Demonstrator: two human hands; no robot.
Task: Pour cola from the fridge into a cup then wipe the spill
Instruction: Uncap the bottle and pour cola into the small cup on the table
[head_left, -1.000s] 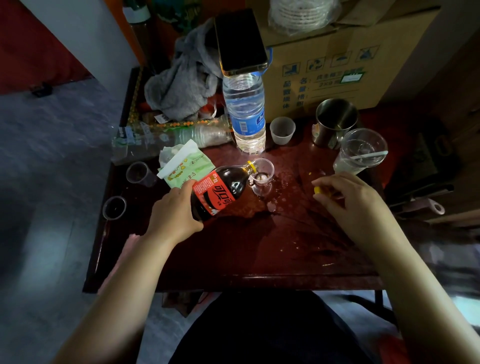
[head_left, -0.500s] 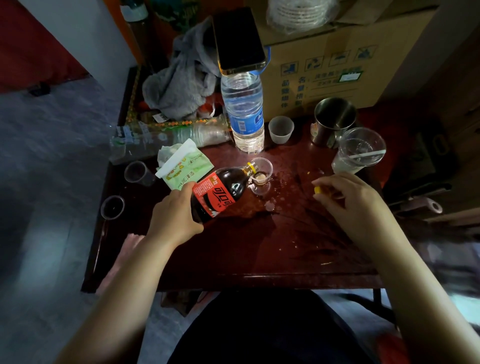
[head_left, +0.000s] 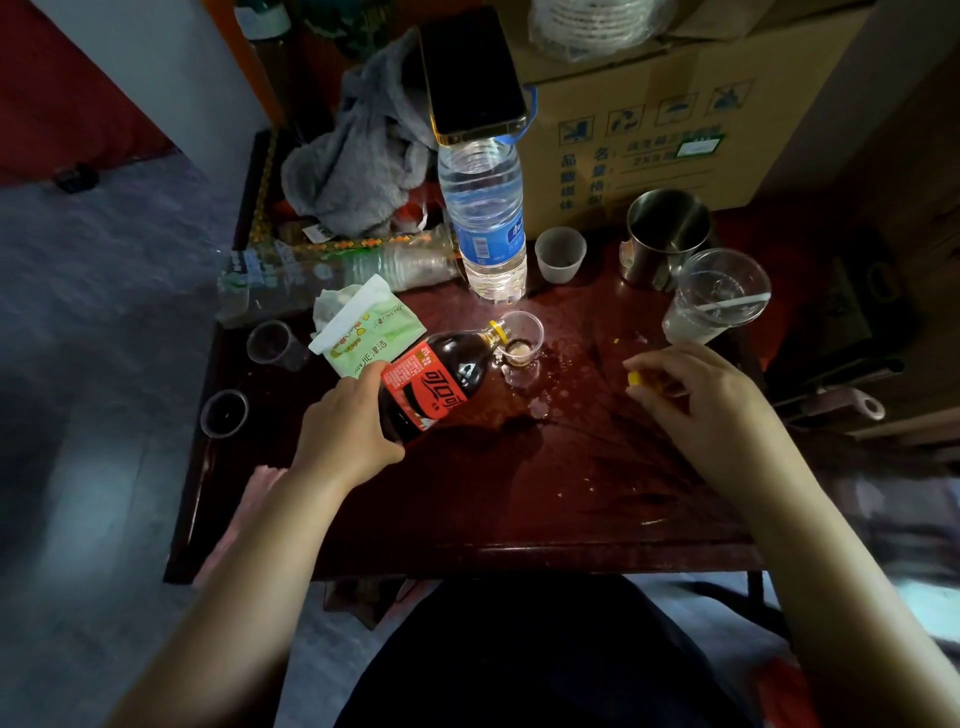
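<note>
My left hand (head_left: 345, 434) grips a cola bottle (head_left: 441, 382) with a red label, tipped steeply so its open yellow-ringed neck rests over the rim of a small clear cup (head_left: 521, 345). A little foamy cola lies in the cup's bottom. Drops and a small puddle of spilled cola (head_left: 540, 410) wet the dark red table (head_left: 467, 519) just in front of the cup. My right hand (head_left: 696, 395) hovers to the right, its fingers pinching the yellow bottle cap (head_left: 634, 378). A pack of wet wipes (head_left: 363, 335) with a tissue sticking out lies left of the bottle.
Behind the cup stands a water bottle (head_left: 485, 223) with a phone (head_left: 470, 78) on top. A small cup (head_left: 560, 254), a steel mug (head_left: 665, 234) and a large clear cup (head_left: 714, 299) stand at the right. Two small cups (head_left: 272, 345) sit left; a grey cloth (head_left: 358, 171) and cardboard box (head_left: 675, 104) behind.
The bottle stays tipped over the small cup; the foamy cola in the cup's bottom has grown a little. Both hands have hardly moved.
</note>
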